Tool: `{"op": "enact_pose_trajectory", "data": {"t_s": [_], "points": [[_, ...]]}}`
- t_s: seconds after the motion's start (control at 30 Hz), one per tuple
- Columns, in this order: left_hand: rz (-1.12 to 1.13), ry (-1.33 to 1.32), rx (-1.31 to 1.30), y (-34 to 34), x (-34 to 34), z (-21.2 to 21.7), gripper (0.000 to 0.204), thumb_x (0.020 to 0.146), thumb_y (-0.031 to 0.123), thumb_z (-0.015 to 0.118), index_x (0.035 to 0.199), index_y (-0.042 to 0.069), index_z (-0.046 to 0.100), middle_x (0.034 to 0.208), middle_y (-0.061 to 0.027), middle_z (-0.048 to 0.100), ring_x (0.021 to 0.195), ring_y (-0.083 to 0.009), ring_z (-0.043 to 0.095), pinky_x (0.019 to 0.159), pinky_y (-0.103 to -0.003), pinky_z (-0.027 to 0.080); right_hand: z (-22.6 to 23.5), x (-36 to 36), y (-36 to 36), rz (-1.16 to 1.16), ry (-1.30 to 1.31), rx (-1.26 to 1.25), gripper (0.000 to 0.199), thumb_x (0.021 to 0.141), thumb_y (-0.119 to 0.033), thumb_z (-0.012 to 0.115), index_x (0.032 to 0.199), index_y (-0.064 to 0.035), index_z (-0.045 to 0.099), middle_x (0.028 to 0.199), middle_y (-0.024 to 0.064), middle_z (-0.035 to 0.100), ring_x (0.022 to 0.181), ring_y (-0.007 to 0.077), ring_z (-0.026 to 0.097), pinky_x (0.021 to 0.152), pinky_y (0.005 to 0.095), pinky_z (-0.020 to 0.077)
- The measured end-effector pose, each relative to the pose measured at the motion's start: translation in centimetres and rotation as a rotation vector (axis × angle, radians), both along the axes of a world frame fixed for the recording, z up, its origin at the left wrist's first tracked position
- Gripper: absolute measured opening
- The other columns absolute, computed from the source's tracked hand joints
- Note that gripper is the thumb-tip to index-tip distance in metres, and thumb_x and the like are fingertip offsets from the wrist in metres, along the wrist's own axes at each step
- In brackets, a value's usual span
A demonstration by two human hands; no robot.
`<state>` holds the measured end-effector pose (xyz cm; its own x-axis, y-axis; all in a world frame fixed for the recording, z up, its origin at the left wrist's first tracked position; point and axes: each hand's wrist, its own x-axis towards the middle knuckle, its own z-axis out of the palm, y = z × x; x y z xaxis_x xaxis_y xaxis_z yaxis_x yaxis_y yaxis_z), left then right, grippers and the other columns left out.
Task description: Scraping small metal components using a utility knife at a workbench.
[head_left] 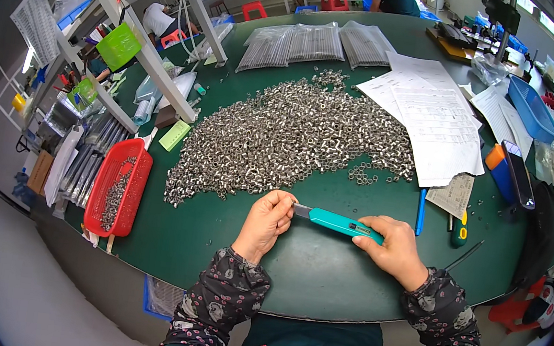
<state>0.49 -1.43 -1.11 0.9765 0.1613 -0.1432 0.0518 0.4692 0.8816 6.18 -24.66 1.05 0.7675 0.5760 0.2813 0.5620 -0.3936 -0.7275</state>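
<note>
My right hand (394, 246) is closed round the end of a teal utility knife (340, 223), thumb and fingers along its handle. The knife's grey blade (302, 211) points left and reaches the fingertips of my left hand (266, 221). Those fingers are pinched together at the blade's tip; whatever small thing they hold is mostly hidden. Just beyond both hands spreads a large pile of small shiny metal rings (288, 136) on the green tabletop (326, 283). A few rings lie loose at the pile's right front edge.
A red basket (140, 187) with some metal parts stands at left. Bagged metal rods (294, 42) lie behind the pile. At right are printed sheets (429, 115), a blue pen (421, 211), a phone (517, 176), a yellow-green handled tool (460, 233) and a blue tray (532, 111).
</note>
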Motion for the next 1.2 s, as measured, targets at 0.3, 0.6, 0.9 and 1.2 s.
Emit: {"op": "enact_pose_trajectory", "data": {"t_s": [0.3, 0.6, 0.9, 1.2], "points": [[-0.038, 0.023, -0.044, 0.2, 0.0, 0.0, 0.017, 0.088, 0.019, 0.044, 0.083, 0.004, 0.050, 0.062, 0.0008, 0.044, 0.044, -0.0016, 0.031, 0.036, -0.015, 0.024, 0.7, -0.4, 0.1, -0.010, -0.214, -0.017, 0.024, 0.068, -0.021, 0.065, 0.085, -0.0060, 0.059, 0.063, 0.0088, 0.052, 0.054, 0.0269, 0.052, 0.048, 0.0351, 0.0402], [-0.057, 0.060, -0.219, 0.6, 0.1, 0.3, 0.023, 0.089, 0.023, 0.041, 0.080, 0.003, 0.050, 0.064, -0.0007, 0.045, 0.043, -0.0018, 0.031, 0.034, -0.014, 0.023, 0.6, 0.4, -0.1, -0.194, -0.453, -0.190, 0.028, 0.063, -0.013, 0.067, 0.088, -0.0065, 0.056, 0.065, 0.0081, 0.049, 0.057, 0.0248, 0.051, 0.048, 0.0338, 0.0386], [-0.024, 0.057, -0.187, 0.5, 0.0, 0.4, 0.023, 0.090, 0.022, 0.040, 0.084, 0.002, 0.050, 0.068, -0.0027, 0.046, 0.046, -0.0032, 0.033, 0.035, -0.015, 0.024, 0.6, 0.2, 0.0, -0.080, -0.241, 0.025, 0.027, 0.064, -0.016, 0.066, 0.087, -0.0048, 0.058, 0.066, 0.0096, 0.052, 0.058, 0.0268, 0.053, 0.051, 0.0343, 0.0404], [-0.020, 0.080, -0.092, 0.2, 0.0, 0.3, 0.023, 0.089, 0.023, 0.041, 0.080, 0.004, 0.048, 0.061, 0.0004, 0.044, 0.044, -0.0032, 0.031, 0.034, -0.015, 0.023, -0.2, 0.5, 0.0, 0.100, -0.017, 0.080, 0.026, 0.067, -0.020, 0.065, 0.087, -0.0041, 0.059, 0.074, 0.0122, 0.058, 0.065, 0.0284, 0.056, 0.057, 0.0328, 0.0439]]}}
